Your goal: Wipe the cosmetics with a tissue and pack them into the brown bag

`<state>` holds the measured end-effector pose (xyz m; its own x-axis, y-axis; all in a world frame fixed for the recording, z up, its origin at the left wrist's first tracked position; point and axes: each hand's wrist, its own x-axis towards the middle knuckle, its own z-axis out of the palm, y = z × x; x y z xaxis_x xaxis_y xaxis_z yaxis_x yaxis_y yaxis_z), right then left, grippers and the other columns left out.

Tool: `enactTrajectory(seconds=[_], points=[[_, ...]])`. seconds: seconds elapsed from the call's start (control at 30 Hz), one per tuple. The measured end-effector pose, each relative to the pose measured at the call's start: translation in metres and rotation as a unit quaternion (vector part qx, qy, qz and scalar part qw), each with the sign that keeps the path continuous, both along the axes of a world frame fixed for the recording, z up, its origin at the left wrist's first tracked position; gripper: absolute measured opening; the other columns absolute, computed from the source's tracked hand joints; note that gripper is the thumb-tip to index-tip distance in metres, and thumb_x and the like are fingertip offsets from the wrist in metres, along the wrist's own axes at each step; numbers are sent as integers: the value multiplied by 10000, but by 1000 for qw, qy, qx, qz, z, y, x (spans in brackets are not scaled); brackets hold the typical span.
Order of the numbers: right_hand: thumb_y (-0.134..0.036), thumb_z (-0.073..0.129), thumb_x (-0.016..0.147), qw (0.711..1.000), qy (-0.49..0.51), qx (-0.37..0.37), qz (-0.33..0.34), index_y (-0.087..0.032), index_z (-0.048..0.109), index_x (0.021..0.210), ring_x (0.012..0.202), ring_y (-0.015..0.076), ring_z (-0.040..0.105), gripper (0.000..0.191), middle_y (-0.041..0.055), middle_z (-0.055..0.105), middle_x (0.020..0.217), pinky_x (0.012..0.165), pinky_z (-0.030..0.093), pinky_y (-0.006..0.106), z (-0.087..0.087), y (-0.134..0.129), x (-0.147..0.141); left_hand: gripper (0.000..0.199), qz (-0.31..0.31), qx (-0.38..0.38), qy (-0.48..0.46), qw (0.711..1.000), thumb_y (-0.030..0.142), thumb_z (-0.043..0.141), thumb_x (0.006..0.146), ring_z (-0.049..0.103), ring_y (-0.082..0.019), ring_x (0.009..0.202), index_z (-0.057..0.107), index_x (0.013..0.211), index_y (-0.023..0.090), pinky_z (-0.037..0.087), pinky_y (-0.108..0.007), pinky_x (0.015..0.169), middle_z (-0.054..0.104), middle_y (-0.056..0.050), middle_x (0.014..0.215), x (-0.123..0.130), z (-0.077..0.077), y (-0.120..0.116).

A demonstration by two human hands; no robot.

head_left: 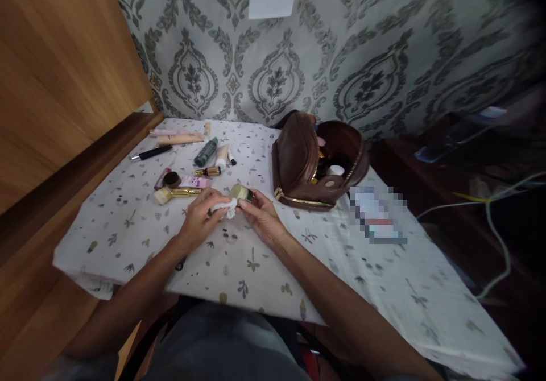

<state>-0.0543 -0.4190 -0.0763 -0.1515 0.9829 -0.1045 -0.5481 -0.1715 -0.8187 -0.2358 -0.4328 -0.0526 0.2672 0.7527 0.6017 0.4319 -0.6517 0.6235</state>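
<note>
My right hand (265, 219) is closed around a small green cosmetic jar (241, 192), tilted above the table. Pinched in my left hand (201, 216) is a crumpled white tissue (230, 206), held against the jar's near side. Just beyond my left hand lie a gold tube (184, 192) and a pink-and-white tube (194, 181). A brown leather cosmetic bag (294, 159) stands unzipped to the right of my hands, with a white-lidded jar (335, 170) and other items inside.
Several cosmetics lie at the back left, among them a dark green bottle (206, 152), a peach tube (180, 139) and a black pen-like item (151, 153). A wooden cabinet (72, 57) borders the left. Cables (505, 244) hang at the right.
</note>
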Motion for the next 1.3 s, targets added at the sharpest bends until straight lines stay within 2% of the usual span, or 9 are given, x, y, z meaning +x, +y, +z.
enactTrajectory(seconds=[0.2, 0.3, 0.4, 0.5, 0.6, 0.77, 0.97, 1.23, 1.3], points=[[-361, 903, 615, 996, 31, 4, 79, -213, 705, 914, 687, 118, 647, 388, -7, 694, 840, 569, 516, 209, 8, -2, 8, 134, 50, -44, -6, 998, 291, 604, 902, 609, -193, 849, 675, 986, 214, 470, -299, 724, 652, -28, 908, -3, -2, 4], [-401, 892, 614, 992, -1, 31, 122, -214, 729, 937, 657, 113, 614, 406, -1, 704, 852, 576, 487, 231, 8, -4, 8, 131, 66, -84, -33, 994, 277, 599, 886, 617, -198, 854, 672, 970, 208, 468, -305, 753, 660, -23, 910, -6, -2, 7], [-352, 922, 532, 984, -92, 47, 144, -228, 731, 992, 686, 118, 602, 514, -19, 695, 860, 638, 480, 252, 4, -5, 5, 157, 35, -97, -48, 993, 264, 583, 891, 620, -202, 880, 684, 996, 206, 470, -313, 791, 669, -28, 924, -7, -1, 9], [-307, 923, 489, 971, -188, 69, 128, -221, 714, 979, 711, 121, 590, 539, -40, 666, 819, 705, 465, 267, -2, -5, 1, 185, -5, -78, -25, 997, 272, 572, 911, 606, -202, 911, 704, 1021, 203, 470, -320, 817, 649, -39, 929, -7, 2, 8], [-344, 894, 521, 964, -238, 87, 81, -213, 698, 1005, 689, 117, 557, 538, -44, 635, 800, 688, 441, 265, -5, -3, 0, 218, -18, -66, 6, 998, 275, 540, 935, 592, -207, 975, 711, 1048, 202, 473, -330, 857, 620, -51, 970, -6, 5, 4], [-366, 872, 535, 966, -246, 82, 15, -213, 662, 1055, 687, 127, 533, 582, -28, 627, 804, 657, 431, 260, -4, 0, 2, 238, -13, -55, 43, 997, 284, 518, 945, 581, -204, 985, 713, 1056, 204, 492, -322, 842, 596, -51, 979, -5, 6, 1], [-394, 895, 513, 973, -210, 83, -48, -237, 638, 1045, 745, 140, 577, 611, 7, 640, 943, 694, 480, 272, 4, 1, 4, 239, 5, -74, 50, 996, 300, 506, 948, 616, -200, 952, 706, 1041, 209, 513, -310, 789, 633, -50, 984, -5, 5, 1], [-470, 936, 463, 974, -201, 90, 46, -230, 679, 1038, 719, 118, 562, 674, -18, 628, 889, 724, 481, 288, 6, 0, 13, 278, 36, -42, 84, 995, 422, 532, 908, 680, -216, 901, 707, 982, 219, 548, -311, 731, 707, -47, 962, -12, -15, 14], [-487, 939, 457, 972, -207, 95, 49, -229, 693, 1037, 710, 113, 543, 680, -18, 627, 885, 705, 471, 281, 6, 0, 14, 295, 40, -30, 82, 995, 452, 540, 898, 692, -215, 884, 709, 973, 223, 560, -305, 721, 722, -42, 950, -12, -19, 17]])
